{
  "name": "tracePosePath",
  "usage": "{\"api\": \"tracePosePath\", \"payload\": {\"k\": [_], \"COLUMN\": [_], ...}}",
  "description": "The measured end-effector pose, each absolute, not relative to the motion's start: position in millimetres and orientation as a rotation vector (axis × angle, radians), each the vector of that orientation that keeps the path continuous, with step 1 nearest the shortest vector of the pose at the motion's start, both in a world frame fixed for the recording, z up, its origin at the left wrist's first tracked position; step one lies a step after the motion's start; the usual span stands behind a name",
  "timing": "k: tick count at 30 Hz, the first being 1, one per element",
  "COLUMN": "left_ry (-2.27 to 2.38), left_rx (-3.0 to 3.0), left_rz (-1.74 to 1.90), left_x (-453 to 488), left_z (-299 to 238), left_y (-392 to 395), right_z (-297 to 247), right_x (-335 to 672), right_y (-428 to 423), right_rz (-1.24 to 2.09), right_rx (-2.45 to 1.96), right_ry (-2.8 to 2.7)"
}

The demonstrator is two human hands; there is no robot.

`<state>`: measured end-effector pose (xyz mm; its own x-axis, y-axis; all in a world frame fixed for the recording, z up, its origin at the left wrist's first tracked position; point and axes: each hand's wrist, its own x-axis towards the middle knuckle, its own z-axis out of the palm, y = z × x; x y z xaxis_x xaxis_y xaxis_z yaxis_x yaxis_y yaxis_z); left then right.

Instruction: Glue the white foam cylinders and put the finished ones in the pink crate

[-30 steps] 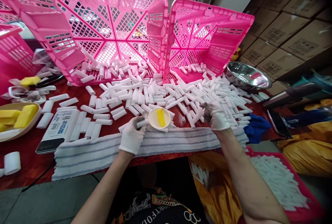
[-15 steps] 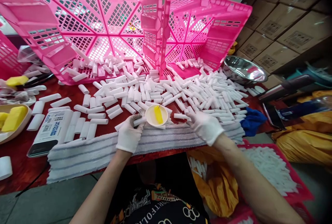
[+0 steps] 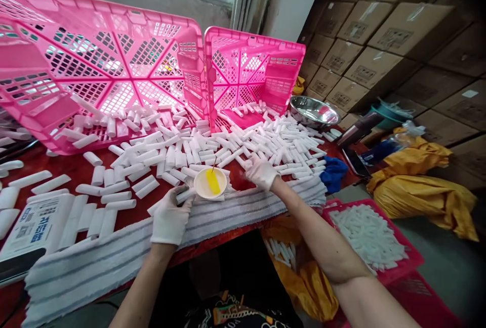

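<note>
In a white glove, my left hand (image 3: 170,216) is closed around a short white tube (image 3: 185,196), just left of a small cream bowl (image 3: 198,186). The bowl stands at the towel's far edge and contains a yellow block (image 3: 213,181) with a thin stick rising beside it. My right hand (image 3: 261,172), gloved too, reaches to the near edge of a heap of white tubes (image 3: 261,140). Its fingertips are blurred, so whether they grip a tube does not show. A striped towel (image 3: 235,214) lies along the table's front edge.
Two pink crates (image 3: 129,79) lie tipped behind the heap, with tubes inside. A metal bowl (image 3: 314,111) and a blue cloth (image 3: 334,173) are at right. A labelled white pack (image 3: 36,224) lies at left. Below right sits a pink crate of white pieces (image 3: 415,262); cartons (image 3: 395,32) are stacked behind.
The view has tilted up and turned right, so more window and cartons show. My right hand has moved farther into the heap. My left hand still holds its tube beside the bowl.
</note>
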<state>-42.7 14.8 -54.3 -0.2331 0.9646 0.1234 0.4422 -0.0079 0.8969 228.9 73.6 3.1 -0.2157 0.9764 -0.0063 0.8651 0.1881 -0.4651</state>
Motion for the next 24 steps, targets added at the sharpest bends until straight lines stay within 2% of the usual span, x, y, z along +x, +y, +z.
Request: {"api": "tracePosePath", "payload": {"k": [4, 8, 13, 16, 21, 24], "left_ry": [1.674, 1.709, 1.679, 1.687, 1.668, 1.638], "left_rx": [1.441, 1.470, 1.532, 1.547, 1.502, 1.492], "left_rz": [1.230, 1.235, 1.270, 1.268, 1.251, 1.244], "left_x": [-44.3, -43.4, -42.9, -42.9, -41.8, -42.1], "left_z": [-62.5, -60.8, -59.1, -57.3, -51.7, -51.7], "left_y": [17.1, 15.4, 13.7, 13.0, 11.1, 10.8], "right_z": [1.0, -7.8, -16.1, -21.5, -36.9, -44.6], "right_x": [240.9, 238.8, 210.3, 186.7, 172.8, 175.4], "right_y": [58.8, 46.8, 38.8, 45.1, 65.0, 66.9], "right_rz": [0.919, 1.425, 1.607, 1.545, 0.929, 0.821], "right_rx": [-1.592, -1.332, -1.181, -1.218, -1.241, -1.260], "right_ry": [-1.799, -1.070, -1.046, -1.287, -1.751, -1.881]}}
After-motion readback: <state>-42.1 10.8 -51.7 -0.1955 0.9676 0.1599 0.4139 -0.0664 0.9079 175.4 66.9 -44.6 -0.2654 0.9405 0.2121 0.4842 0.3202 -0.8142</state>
